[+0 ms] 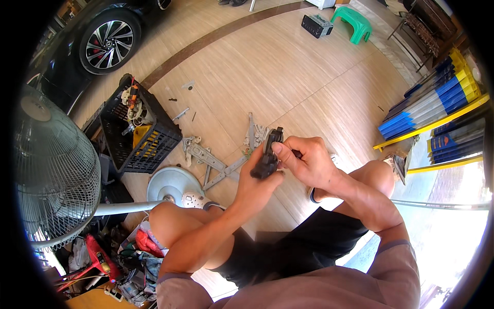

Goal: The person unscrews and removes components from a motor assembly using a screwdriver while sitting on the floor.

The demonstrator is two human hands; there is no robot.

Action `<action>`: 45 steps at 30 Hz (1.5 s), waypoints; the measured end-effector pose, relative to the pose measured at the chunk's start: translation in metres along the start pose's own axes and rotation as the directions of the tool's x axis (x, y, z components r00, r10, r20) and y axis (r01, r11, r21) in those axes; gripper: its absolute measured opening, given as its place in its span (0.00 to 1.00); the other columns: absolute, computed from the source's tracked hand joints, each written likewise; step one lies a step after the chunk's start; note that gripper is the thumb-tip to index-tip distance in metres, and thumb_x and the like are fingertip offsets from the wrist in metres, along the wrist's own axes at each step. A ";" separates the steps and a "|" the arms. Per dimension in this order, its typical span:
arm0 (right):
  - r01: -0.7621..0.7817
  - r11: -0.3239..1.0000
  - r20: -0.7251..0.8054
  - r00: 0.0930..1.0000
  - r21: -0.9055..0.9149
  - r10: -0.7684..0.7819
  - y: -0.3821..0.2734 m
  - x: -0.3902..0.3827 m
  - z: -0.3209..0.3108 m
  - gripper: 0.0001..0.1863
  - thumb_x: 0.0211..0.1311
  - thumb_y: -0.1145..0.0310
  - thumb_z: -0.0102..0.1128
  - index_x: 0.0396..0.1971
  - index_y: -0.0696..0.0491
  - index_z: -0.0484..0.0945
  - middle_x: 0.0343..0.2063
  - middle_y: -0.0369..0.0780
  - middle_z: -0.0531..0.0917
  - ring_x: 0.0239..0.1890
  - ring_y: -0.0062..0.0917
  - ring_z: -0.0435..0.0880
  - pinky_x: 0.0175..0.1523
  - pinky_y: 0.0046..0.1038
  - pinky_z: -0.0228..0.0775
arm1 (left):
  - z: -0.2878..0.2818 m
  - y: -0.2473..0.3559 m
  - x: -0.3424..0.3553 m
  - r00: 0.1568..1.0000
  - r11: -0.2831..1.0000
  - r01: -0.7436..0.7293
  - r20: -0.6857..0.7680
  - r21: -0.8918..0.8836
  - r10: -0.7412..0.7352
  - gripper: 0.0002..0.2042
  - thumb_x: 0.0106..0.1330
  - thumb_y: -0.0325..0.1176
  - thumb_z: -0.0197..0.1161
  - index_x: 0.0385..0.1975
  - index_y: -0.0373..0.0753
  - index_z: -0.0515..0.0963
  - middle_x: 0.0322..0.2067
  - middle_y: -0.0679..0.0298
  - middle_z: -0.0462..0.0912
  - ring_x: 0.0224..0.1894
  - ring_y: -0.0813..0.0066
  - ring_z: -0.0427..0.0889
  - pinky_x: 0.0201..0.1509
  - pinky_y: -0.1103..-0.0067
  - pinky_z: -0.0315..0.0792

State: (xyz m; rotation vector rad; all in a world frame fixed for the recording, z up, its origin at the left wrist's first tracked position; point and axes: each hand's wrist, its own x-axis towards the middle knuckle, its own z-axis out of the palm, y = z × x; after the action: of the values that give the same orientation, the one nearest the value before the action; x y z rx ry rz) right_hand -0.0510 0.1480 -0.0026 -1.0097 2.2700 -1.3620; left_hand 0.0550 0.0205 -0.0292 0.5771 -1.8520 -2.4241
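In front of my knees, both hands hold a small black part (269,157), with a notched upper end and a bulkier lower end. It may be plastic; its exact kind cannot be made out. My left hand (261,188) is closed round it from below and the left. From the right, my right hand (310,160) pinches its upper side, the thumb lying against it. A dark bit shows by the right fingers, and they partly hide the part. Just beyond, on the floor, lie crossed flat metal arms (210,158) with several brackets.
A black plastic crate (160,152) of parts stands left, near a standing fan (62,170) with a round base (174,184). Tools and rags clutter the lower left. Blue-and-yellow packs (437,98) fill a right-hand rack. Farther off are a green stool (354,23), a boxy black-fronted unit (316,26) and a car (67,56).
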 end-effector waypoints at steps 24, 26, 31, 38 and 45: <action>0.036 0.999 -0.013 0.999 0.034 -0.035 0.005 0.000 0.003 0.16 0.69 0.61 0.59 0.28 0.61 0.79 0.17 0.40 0.82 0.21 0.20 0.82 0.26 0.23 0.74 | 0.004 0.008 -0.001 0.999 0.998 0.050 0.007 -0.033 -0.050 0.30 0.55 0.19 0.59 0.61 0.38 0.67 0.36 0.67 0.76 0.31 0.83 0.74 0.30 0.84 0.69; 0.047 0.998 -0.017 0.999 0.041 -0.046 0.004 -0.001 0.001 0.16 0.69 0.62 0.60 0.28 0.61 0.79 0.17 0.40 0.82 0.20 0.19 0.82 0.26 0.23 0.73 | 0.003 0.008 0.001 0.999 0.998 0.049 0.014 -0.040 -0.048 0.29 0.55 0.19 0.59 0.61 0.38 0.67 0.35 0.67 0.76 0.31 0.83 0.73 0.30 0.84 0.69; 0.143 0.988 -0.012 0.990 0.064 -0.142 -0.003 -0.003 -0.003 0.07 0.62 0.72 0.65 0.29 0.60 0.79 0.17 0.37 0.80 0.19 0.16 0.76 0.24 0.21 0.68 | 0.003 0.008 0.001 1.000 0.998 0.028 0.005 -0.048 -0.027 0.27 0.54 0.19 0.59 0.58 0.37 0.68 0.30 0.70 0.73 0.27 0.85 0.72 0.28 0.84 0.66; 0.089 0.994 0.006 0.996 0.065 -0.090 -0.002 -0.004 -0.003 0.06 0.62 0.72 0.64 0.31 0.60 0.80 0.19 0.38 0.81 0.19 0.16 0.77 0.25 0.22 0.69 | 0.002 0.007 0.001 1.000 0.999 0.010 0.008 -0.048 -0.010 0.27 0.55 0.19 0.59 0.58 0.37 0.69 0.29 0.70 0.73 0.27 0.85 0.72 0.28 0.84 0.66; 0.071 0.997 0.062 0.995 0.033 -0.073 -0.002 -0.002 -0.005 0.10 0.66 0.66 0.61 0.31 0.59 0.81 0.18 0.43 0.80 0.18 0.27 0.77 0.24 0.28 0.68 | 0.003 0.008 -0.001 0.999 0.998 0.040 -0.007 -0.052 -0.040 0.28 0.54 0.19 0.59 0.59 0.37 0.67 0.31 0.69 0.74 0.28 0.84 0.73 0.29 0.84 0.68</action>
State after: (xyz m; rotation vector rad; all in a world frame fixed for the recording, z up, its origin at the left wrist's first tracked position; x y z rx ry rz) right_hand -0.0513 0.1520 0.0013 -1.1188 2.1804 -1.3689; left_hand 0.0536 0.0211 -0.0205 0.6259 -1.7850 -2.4828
